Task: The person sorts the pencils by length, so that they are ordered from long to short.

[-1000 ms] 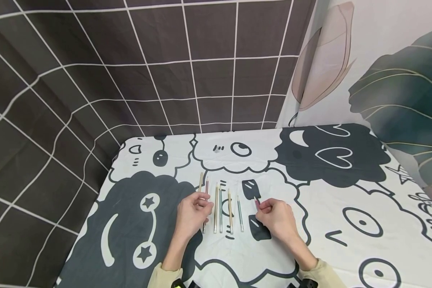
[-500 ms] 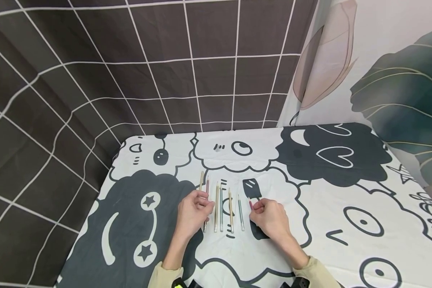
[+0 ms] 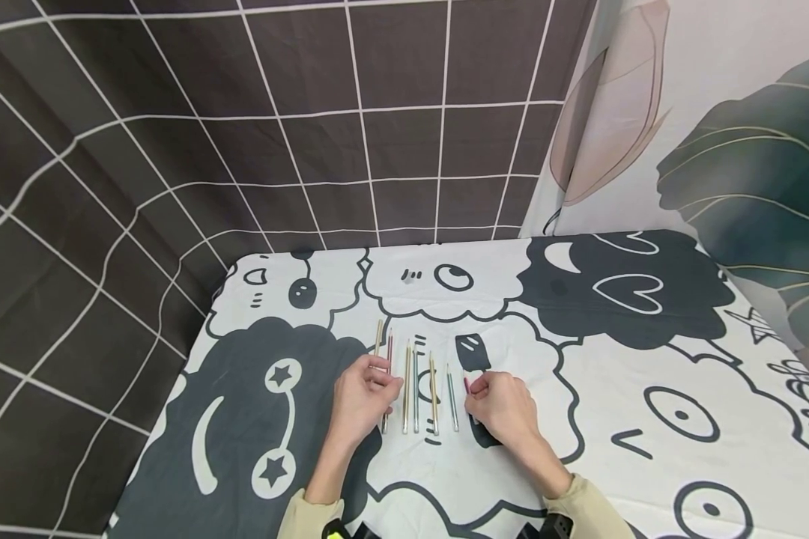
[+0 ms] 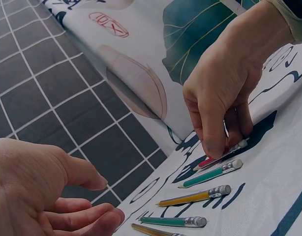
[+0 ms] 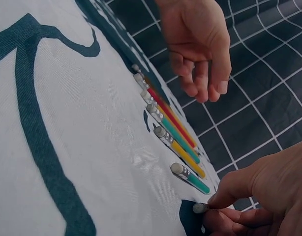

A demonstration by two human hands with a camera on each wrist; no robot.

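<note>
Several pencils lie side by side on the patterned cloth, points away from me and eraser ends near. My right hand [image 3: 505, 408] pinches a red pencil [image 4: 206, 162] between thumb and fingers at the right end of the row, low over the cloth. Beside it lies a green pencil [image 3: 452, 398], then a yellow pencil [image 3: 434, 395] and another green pencil [image 3: 416, 393]. My left hand [image 3: 360, 397] hovers over the left end of the row with loosely bent fingers, holding nothing. It partly covers another red pencil [image 3: 389, 346] and a yellow pencil [image 3: 378, 338].
A white cloth [image 3: 620, 397] with dark cartoon drawings covers the table. Behind it and to the left hangs a dark grid-patterned curtain [image 3: 398, 150]. A pale curtain with a large leaf print [image 3: 762, 172] hangs on the right.
My right hand has moved left with the red pencil, bringing it closer to the row and more in line with the others. The left hand has stayed in place.
</note>
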